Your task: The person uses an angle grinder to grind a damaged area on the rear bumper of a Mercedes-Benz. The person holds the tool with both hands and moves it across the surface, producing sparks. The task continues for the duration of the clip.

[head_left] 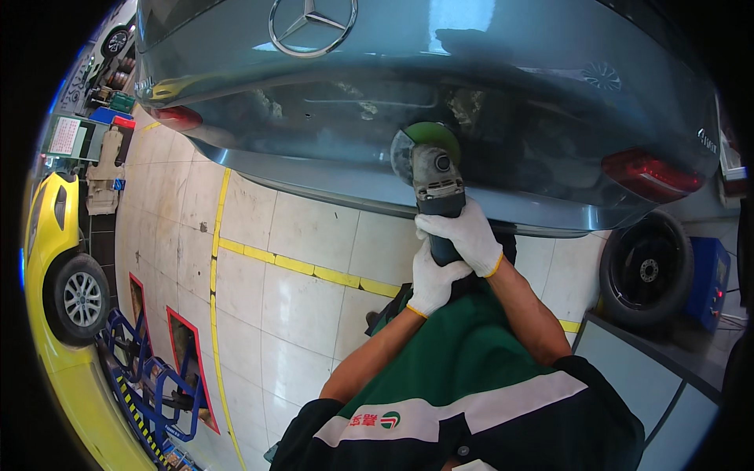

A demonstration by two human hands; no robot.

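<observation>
angle grinder (439,195), scuffed grey head (432,166), green disc (437,135), left fingers (425,259) and right fingers (440,227) snug around it

Yellow car (82,385): left edge of the frame, one silver-spoked wheel (82,299) showing
Blue metal frame (179,400): lower left, near that car
Tiled floor (302,334): pale, crossed by yellow lines (314,272)
Red-edged opening (185,345): lower left, in the tiles
Black tyre (648,271): right side, just beside a blue box (709,284)
</observation>
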